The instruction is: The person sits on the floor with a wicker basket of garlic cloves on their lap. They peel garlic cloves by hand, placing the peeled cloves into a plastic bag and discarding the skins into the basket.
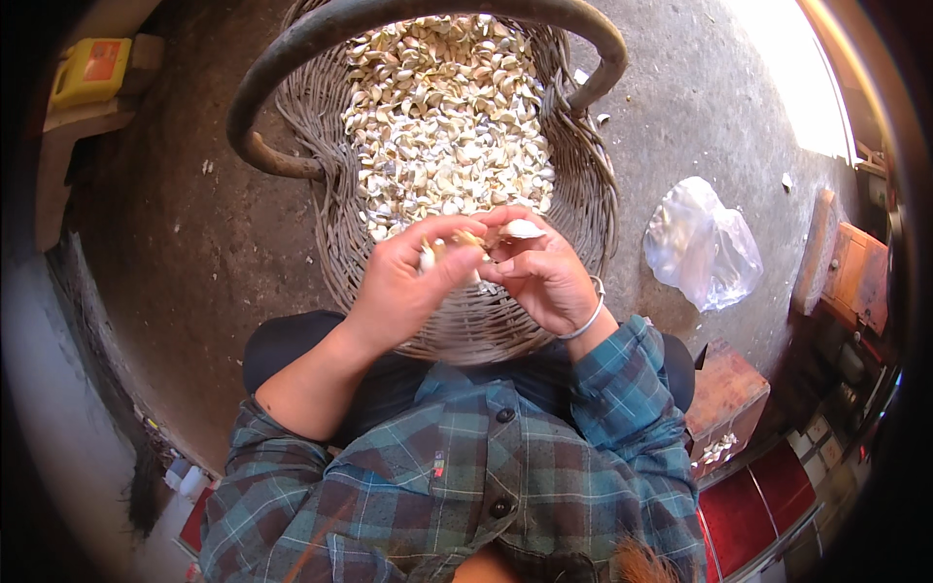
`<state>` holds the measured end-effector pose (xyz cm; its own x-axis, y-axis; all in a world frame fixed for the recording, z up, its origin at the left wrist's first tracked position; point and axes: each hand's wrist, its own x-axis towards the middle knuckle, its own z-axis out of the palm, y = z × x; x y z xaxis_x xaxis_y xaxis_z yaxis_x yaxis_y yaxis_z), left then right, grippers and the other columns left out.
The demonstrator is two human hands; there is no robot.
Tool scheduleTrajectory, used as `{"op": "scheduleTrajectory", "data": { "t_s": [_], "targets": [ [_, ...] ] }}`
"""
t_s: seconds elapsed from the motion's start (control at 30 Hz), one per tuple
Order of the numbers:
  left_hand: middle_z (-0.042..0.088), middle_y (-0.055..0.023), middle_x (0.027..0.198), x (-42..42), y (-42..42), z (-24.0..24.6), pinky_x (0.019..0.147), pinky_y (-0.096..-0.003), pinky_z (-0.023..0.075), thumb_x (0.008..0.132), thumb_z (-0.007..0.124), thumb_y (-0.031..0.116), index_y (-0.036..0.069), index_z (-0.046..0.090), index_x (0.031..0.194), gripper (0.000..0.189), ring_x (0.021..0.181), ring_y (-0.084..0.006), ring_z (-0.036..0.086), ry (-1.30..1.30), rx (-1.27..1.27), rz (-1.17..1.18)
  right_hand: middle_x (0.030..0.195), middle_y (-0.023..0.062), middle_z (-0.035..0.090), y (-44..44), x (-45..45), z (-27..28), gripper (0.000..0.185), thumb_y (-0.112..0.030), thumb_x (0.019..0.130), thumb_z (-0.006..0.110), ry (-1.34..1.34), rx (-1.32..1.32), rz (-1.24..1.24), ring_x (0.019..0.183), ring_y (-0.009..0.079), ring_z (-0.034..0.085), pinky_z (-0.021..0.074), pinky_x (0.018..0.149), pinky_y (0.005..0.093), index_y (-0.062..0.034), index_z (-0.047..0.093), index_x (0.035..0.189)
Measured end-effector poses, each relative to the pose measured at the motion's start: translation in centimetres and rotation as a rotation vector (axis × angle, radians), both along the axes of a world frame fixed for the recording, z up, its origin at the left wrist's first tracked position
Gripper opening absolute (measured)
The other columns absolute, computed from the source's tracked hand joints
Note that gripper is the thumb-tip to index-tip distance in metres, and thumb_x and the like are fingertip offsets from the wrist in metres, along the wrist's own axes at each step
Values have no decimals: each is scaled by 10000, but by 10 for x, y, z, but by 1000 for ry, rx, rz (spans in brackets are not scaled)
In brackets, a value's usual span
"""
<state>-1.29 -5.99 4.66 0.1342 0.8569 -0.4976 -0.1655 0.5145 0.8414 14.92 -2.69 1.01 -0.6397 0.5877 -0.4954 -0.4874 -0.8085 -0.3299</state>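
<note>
My left hand (404,280) and my right hand (550,280) meet over the near end of a wicker basket (335,255) with a thick wooden handle. Pieces of garlic (428,258) show between the thumb and fingers of my left hand. My right hand holds a white garlic clove (522,229) near its index finger, and a light band circles that wrist. Between the fingertips of both hands is a small yellowish piece, blurred and partly hidden. Loose garlic cloves (452,138) fill much of the basket beyond the hands.
A clear plastic bag (700,244) lies on the concrete floor (240,218) right of the basket. At lower right stands a reddish-brown box (729,397), with white bits beside its lower edge. A yellow jug (91,73) stands at upper left. Scattered bits dot the floor.
</note>
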Motion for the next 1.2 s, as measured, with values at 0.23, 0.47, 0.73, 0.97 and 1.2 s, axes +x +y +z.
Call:
{"op": "scheduleTrajectory", "data": {
  "t_s": [0.23, 0.47, 0.73, 0.97, 1.2],
  "targets": [
    [531, -80, 954, -2, 1, 4, 572, -210, 413, 785, 487, 77, 6, 400, 1178, 409, 684, -89, 499, -201, -122, -122, 903, 94, 540, -2, -7, -10, 223, -229, 823, 487, 123, -156, -120, 850, 202, 529, 406, 794, 342, -34, 513, 928],
    [508, -147, 959, -10, 4, 2, 419, -198, 394, 772, 442, 93, -35, 278, 1251, 523, 608, -114, 428, -591, -327, 10, 743, 61, 492, 0, 9, -26, 239, -259, 870, 423, 95, -193, -166, 676, 177, 487, 444, 614, 292, -37, 482, 802],
    [479, -20, 691, -2, 3, 5, 389, -169, 335, 864, 447, 162, 19, 400, 1192, 361, 468, -51, 406, -371, -249, -69, 1006, 90, 544, -1, -1, -11, 375, -319, 883, 386, -1, -140, 8, 849, 184, 550, 434, 670, 295, -18, 481, 1086],
    [472, -62, 1074, 2, 1, -1, 463, -194, 426, 879, 398, 127, 25, 329, 1247, 389, 526, -56, 448, -424, -133, -139, 985, 92, 551, -2, -5, -2, 481, -441, 888, 291, 83, -206, 27, 858, 193, 537, 440, 707, 323, -49, 472, 1101],
    [440, -130, 1158, -2, 1, 5, 611, -264, 476, 887, 379, 184, -20, 284, 1257, 433, 582, -126, 505, -560, -51, -33, 867, 80, 555, -4, -3, -9, 435, -438, 873, 343, 86, -271, 12, 723, 188, 529, 443, 583, 296, -55, 507, 999]
  ]
}}
